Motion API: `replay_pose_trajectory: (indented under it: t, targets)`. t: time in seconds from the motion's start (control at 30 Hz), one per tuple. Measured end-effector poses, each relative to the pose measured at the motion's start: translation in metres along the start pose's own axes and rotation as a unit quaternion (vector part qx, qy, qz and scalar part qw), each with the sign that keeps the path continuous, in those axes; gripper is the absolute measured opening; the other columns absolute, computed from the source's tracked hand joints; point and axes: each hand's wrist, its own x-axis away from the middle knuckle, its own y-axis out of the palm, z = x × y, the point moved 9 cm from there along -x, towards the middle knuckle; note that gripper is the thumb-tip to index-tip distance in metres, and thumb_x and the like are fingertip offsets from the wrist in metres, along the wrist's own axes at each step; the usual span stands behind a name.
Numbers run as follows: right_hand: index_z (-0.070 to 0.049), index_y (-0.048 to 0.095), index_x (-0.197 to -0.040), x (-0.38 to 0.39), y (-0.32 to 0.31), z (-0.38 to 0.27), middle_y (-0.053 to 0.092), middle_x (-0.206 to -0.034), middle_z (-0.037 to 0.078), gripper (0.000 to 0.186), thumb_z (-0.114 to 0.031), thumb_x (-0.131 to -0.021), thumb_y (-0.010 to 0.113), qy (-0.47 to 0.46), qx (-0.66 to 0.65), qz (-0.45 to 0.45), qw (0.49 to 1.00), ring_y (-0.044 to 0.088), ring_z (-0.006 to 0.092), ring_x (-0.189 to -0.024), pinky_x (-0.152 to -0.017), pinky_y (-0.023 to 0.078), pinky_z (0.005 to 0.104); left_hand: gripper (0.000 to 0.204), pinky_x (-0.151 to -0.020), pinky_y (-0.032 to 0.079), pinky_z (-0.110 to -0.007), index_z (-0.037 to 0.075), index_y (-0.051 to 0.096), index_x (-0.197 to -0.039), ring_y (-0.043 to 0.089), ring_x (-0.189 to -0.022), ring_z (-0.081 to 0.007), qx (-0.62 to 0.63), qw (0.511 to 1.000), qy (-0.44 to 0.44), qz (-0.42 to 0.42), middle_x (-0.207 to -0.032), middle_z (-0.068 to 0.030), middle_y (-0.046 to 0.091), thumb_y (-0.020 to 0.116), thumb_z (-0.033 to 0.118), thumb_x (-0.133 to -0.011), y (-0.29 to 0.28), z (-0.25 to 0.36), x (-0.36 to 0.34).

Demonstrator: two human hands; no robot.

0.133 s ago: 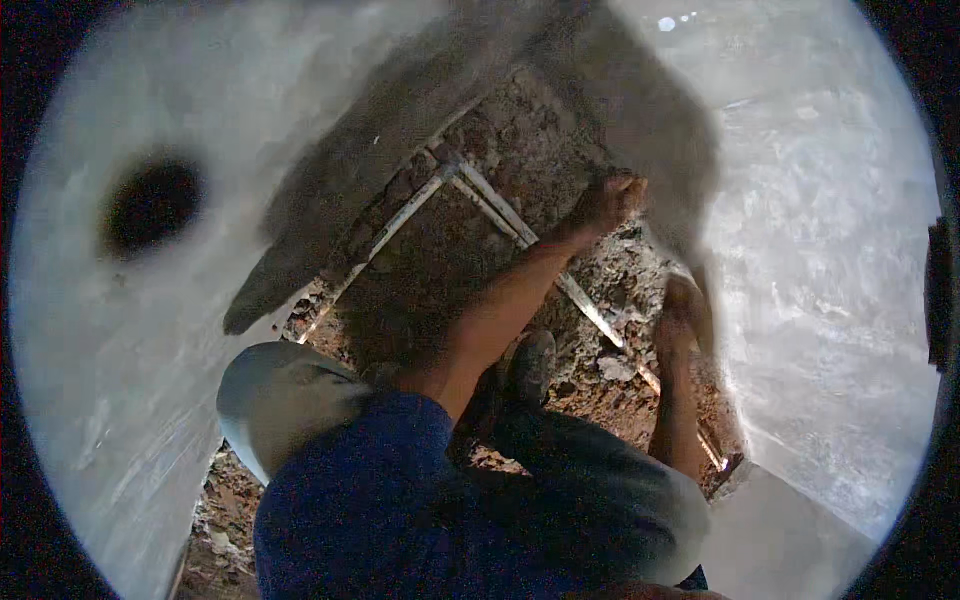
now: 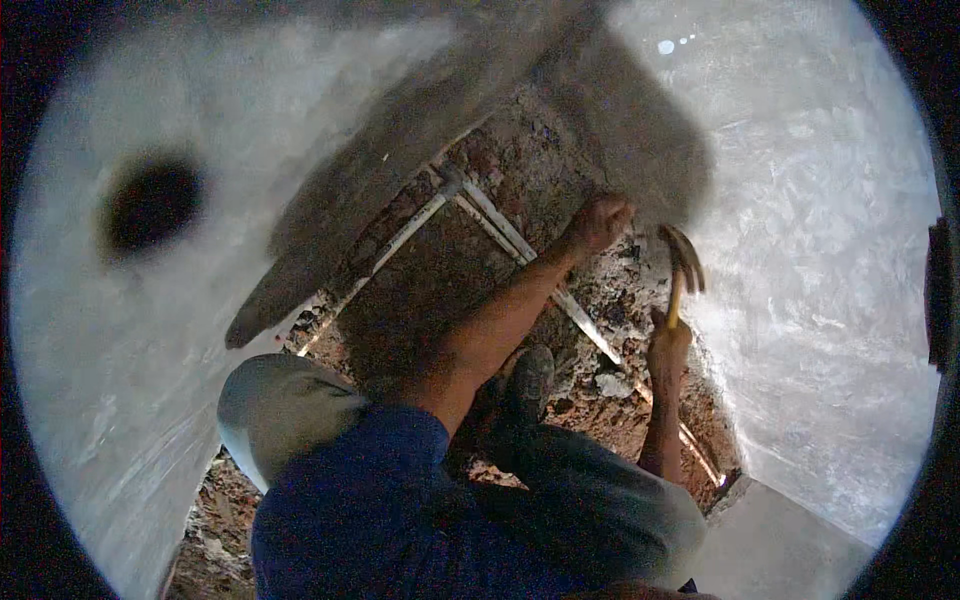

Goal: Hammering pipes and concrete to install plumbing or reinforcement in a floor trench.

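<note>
My right hand (image 2: 669,352) is wrapped round the light wooden handle of a claw hammer (image 2: 683,260), its dark metal head pointing away from me beside the right wall. My left hand (image 2: 603,222) is closed in a fist at the foot of that wall, ahead and to the left of the hammer head. Whatever the left fingers pinch, if anything, is hidden. Broken, crumbly rubble (image 2: 622,270) lies between the two hands, and the hammer head is apart from my left hand.
Pale pipes or strips (image 2: 500,230) meet at a corner on the rough dirt floor (image 2: 400,300). Grey plastered walls (image 2: 820,250) rise on both sides, with a dark round spot (image 2: 153,205) on the left one. My bent knees and a shoe (image 2: 531,380) are close by.
My right hand has come slightly back toward me, and the hammer, blurred before, now shows clearly. My left fist has shifted a little nearer.
</note>
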Motion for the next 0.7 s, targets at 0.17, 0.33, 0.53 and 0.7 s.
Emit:
replay_pose_trajectory:
  t: [0.17, 0.33, 0.53, 0.7]
  targets:
    - [-0.004, 0.043, -0.062, 0.045, -0.028, 0.017, 0.034, -0.052, 0.0, 0.039, -0.032, -0.084, 0.058, 0.004, -0.08, 0.061, 0.995, 0.033, 0.0134, -0.05, -0.046, 0.027, 0.0316, 0.044, -0.051, 0.038, -0.038, 0.003, 0.051, -0.067, 0.047, -0.048, -0.0226, -0.106, 0.992, 0.01, -0.065, -0.053, -0.0087, 0.045, 0.042, 0.039, -0.091, 0.032, -0.022, 0.065]
    - [-0.005, 0.04, -0.064, 0.052, -0.028, 0.03, 0.031, -0.055, -0.001, 0.04, -0.032, -0.086, 0.056, -0.221, 0.096, 0.168, 0.956, 0.029, 0.0133, -0.053, -0.048, 0.025, 0.0327, 0.036, -0.052, 0.039, -0.04, 0.004, 0.053, -0.065, 0.048, -0.05, -0.0265, -0.165, 0.965, 0.199, -0.045, -0.052, -0.009, 0.042, 0.05, 0.032, -0.088, 0.037, -0.002, 0.08]
    - [-0.002, 0.049, -0.119, 0.07, -0.034, 0.012, 0.05, -0.118, 0.017, 0.039, -0.025, -0.088, 0.056, -0.106, 0.047, 0.08, 0.99, 0.05, 0.0235, -0.105, -0.084, 0.041, 0.0354, 0.019, -0.06, 0.042, -0.04, 0.003, 0.056, -0.069, 0.049, -0.059, -0.0286, -0.127, 0.913, 0.388, 0.0, -0.061, -0.0097, 0.046, 0.055, 0.016, -0.083, 0.036, 0.082, 0.057]
    - [-0.003, 0.051, -0.116, 0.073, -0.032, -0.014, 0.052, -0.115, 0.016, 0.034, -0.021, -0.088, 0.054, 0.05, 0.038, 0.001, 0.998, 0.047, 0.0279, -0.109, -0.087, 0.039, 0.0419, 0.018, -0.063, 0.043, -0.04, 0.003, 0.058, -0.071, 0.051, -0.062, -0.0283, -0.169, 0.911, 0.376, 0.016, -0.062, -0.0105, 0.048, 0.054, 0.016, -0.083, 0.033, 0.042, 0.039]
